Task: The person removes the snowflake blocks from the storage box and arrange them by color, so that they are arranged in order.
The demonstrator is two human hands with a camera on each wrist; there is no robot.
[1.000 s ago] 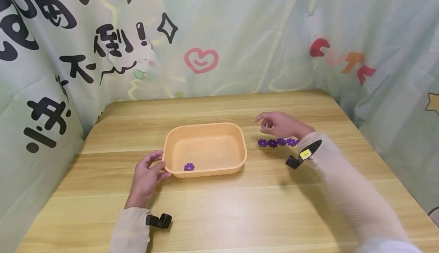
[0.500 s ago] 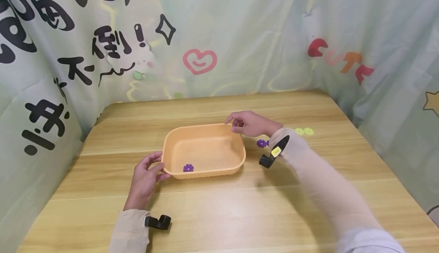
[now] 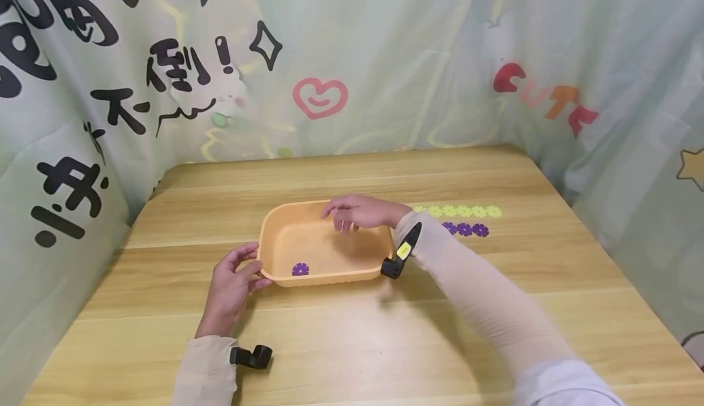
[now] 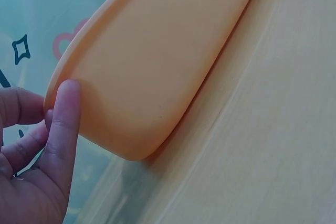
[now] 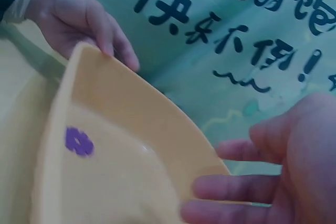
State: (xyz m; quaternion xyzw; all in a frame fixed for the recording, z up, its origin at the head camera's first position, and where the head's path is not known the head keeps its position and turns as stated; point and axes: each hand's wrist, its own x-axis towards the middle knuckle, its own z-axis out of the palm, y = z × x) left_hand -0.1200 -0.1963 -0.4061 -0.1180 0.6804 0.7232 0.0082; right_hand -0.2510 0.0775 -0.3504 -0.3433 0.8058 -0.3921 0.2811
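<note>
An orange plastic basin (image 3: 324,280) stands on the wooden table. At its left front corner my left hand (image 3: 228,290) pinches the rim, with the thumb (image 4: 65,108) on the outer wall in the left wrist view. One purple flower-shaped plastic piece (image 3: 300,269) lies inside, near the front left. Over the basin's back right part hovers my right hand (image 3: 363,211). Its fingers (image 5: 236,187) are spread and loosely bent, with nothing between them in the right wrist view.
Right of the basin, a row of yellow flower-shaped pieces (image 3: 464,211) lies behind a row of purple ones (image 3: 465,229), partly hidden by my right forearm (image 3: 473,284). A printed curtain (image 3: 385,57) encloses the back and sides of the table (image 3: 352,345).
My right hand has moved left from above the flower pieces to over the basin, uncovering the yellow row. The left hand keeps its grip on the rim.
</note>
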